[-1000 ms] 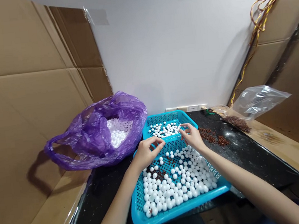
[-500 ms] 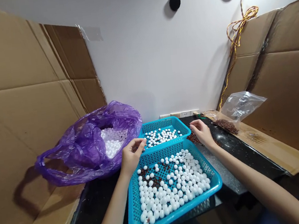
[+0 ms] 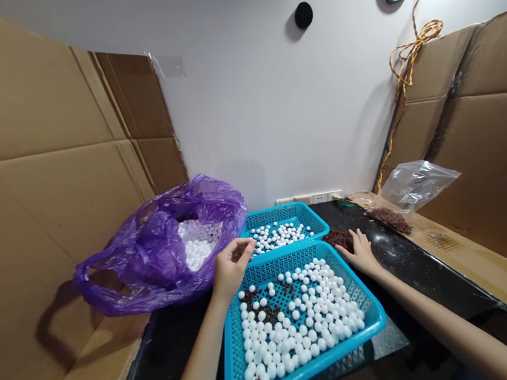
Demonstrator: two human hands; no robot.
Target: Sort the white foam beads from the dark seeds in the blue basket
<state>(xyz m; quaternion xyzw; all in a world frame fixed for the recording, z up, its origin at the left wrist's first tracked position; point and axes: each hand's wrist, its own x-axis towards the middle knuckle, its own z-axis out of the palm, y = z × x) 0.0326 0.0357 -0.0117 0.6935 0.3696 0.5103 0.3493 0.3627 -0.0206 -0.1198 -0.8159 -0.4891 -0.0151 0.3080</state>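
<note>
My left hand (image 3: 232, 268) hovers over the far left corner of the near blue basket (image 3: 380, 316), thumb and fingertips pinched together. Whatever is in that pinch is too small or hidden to make out. My right hand (image 3: 362, 254) reaches down, fingers spread, at a pile of small reddish-brown pieces (image 3: 338, 238) on the black tabletop. Many white balls (image 3: 335, 303) fill much of the near basket, with brown pieces (image 3: 258, 311) among them at its left. Behind it, a second blue basket (image 3: 318, 213) has more white balls (image 3: 281, 234).
A purple plastic bag (image 3: 151, 256) holding white balls (image 3: 197, 239) sits at the left. On a cardboard strip at the right, a clear bag (image 3: 417, 182) lies by more brown pieces (image 3: 389, 220). Cardboard walls (image 3: 43, 195) flank both sides; a yellow cord (image 3: 404, 69) hangs at right.
My right hand has lowered onto the brown pile, its fingers spreading from a closed pose. My left hand keeps its pinch in about the same place. The view has shifted slightly.
</note>
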